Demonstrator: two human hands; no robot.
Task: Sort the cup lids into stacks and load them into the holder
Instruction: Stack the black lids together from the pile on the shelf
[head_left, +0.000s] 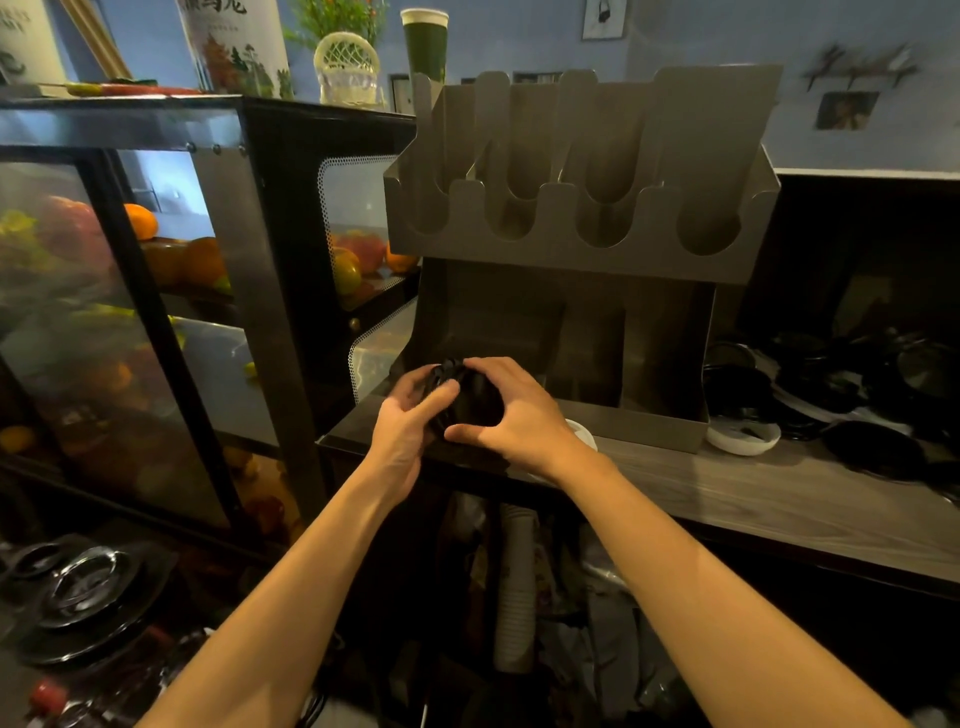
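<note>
1. Holding the stack of black lids (464, 396) takes both your hands right now. Your left hand (410, 421) is curled round its left side. Your right hand (519, 410) is curled over its top and right side.
2. The stack sits between your palms, just over the left end of the counter (779, 499). It is right in front of the low left bay of the metal holder (582, 260).
3. The lids look thin and light, like bendy plastic. They are likely smooth, so they may slide off each other.
4. Keep one palm on each end and press in softly. Squeeze too hard and the rims could bend or pop apart.
5. The stack seems to lie on its side. You can see the lid edges like ribs near your left fingers.
6. Its long line looks to run across, from one palm to the other. Your fingers hide much of it, so I cannot be sure which way the lid tops face.
7. More loose lids (857, 395) wait in a pile on the right.
</note>
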